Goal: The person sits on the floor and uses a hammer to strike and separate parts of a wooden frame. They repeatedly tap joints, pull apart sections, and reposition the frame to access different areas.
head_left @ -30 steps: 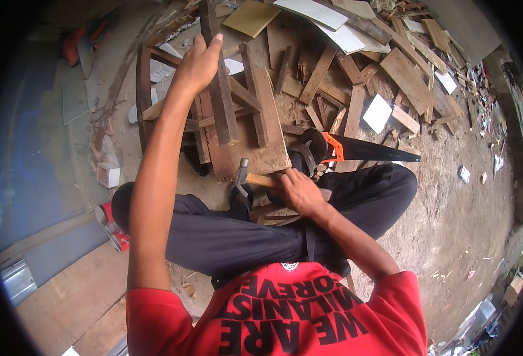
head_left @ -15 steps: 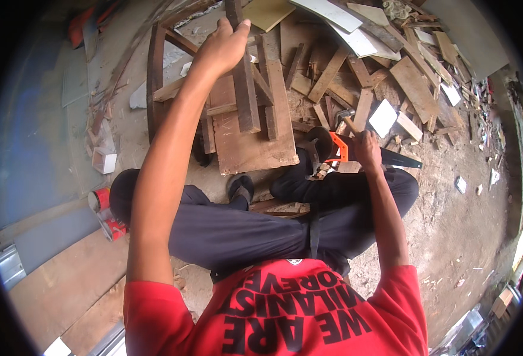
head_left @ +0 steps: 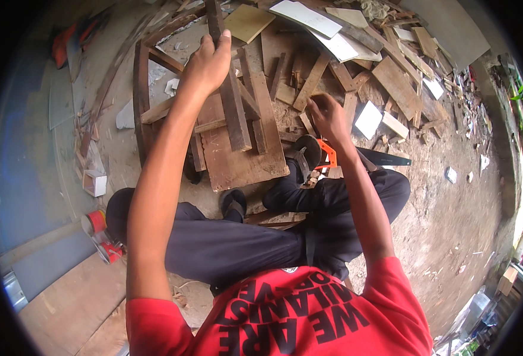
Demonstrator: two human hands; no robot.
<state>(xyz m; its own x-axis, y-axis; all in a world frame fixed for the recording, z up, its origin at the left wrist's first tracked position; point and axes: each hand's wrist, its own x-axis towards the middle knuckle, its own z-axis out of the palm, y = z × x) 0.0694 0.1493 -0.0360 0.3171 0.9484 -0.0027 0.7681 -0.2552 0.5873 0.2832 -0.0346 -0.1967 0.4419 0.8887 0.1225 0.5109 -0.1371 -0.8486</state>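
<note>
My left hand (head_left: pixel 208 62) is wrapped round the upper part of a long dark wooden bar (head_left: pixel 235 121). The bar lies lengthwise over a wide brown board (head_left: pixel 246 169) and crossed wooden strips. To the right, my right hand (head_left: pixel 331 120) is raised over the scrap wood with bent fingers; what they hold, if anything, does not show. Below that hand lies a handsaw with an orange handle (head_left: pixel 329 155), its dark blade (head_left: pixel 389 158) partly hidden behind my forearm. My sandalled foot (head_left: pixel 234 204) rests in front of the board.
A heap of offcuts (head_left: pixel 395 86) and white panels (head_left: pixel 306 18) spreads across the far right. A dark wooden frame (head_left: pixel 141 101) stands left of the board. Red cans (head_left: pixel 97 222) sit beside my left knee, near a small white box (head_left: pixel 94 183).
My right hand has moved up and left, away from beside the saw. The hammer-like tool seen near it before no longer shows. My left hand keeps its grip on the bar; the view shifts slightly.
</note>
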